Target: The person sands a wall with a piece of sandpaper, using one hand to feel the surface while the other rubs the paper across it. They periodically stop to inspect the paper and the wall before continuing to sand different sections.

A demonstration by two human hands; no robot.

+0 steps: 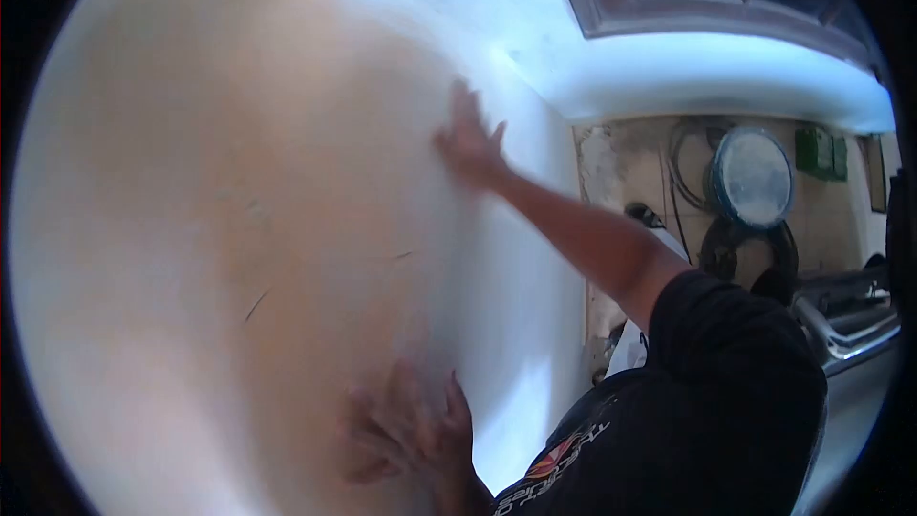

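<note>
A broad, pale beige-and-white wall (325, 172) fills the left and middle of the head view. My right hand (470, 151) lies against it near the upper middle, fingers spread and arm stretched out. Lower down, my left hand (415, 435) is also at the wall surface, its fingers apart but smeared by motion. I see nothing held in either hand. Two short dark marks, one a slanted line (256, 306) and one a thin line (403, 256), show on the wall between and beside the hands.
On the tiled floor (630, 162) at right stand a round blue-rimmed tub (755, 177) with a whitish top, dark coiled hose (680, 172) and a green box (817, 155). A metal-framed object (845, 325) sits at the right edge. A brown-framed window (688, 10) is above.
</note>
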